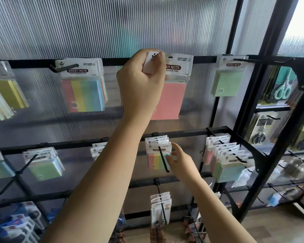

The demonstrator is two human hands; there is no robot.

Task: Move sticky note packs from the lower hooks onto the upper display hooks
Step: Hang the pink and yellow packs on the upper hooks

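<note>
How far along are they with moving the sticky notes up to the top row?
Partway, it seems. Done: the top row already holds a striped pack and a green pack. In hand: the left hand grips the header of a pink pack at the upper rail, while the right hand reaches to the front pack on a lower hook. Left: several packs behind it, and another full hook to the right.

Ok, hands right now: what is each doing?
Left hand: grips the header of a pink sticky note pack at the upper hook.
Right hand: open, fingers at the striped pack below.
</note>
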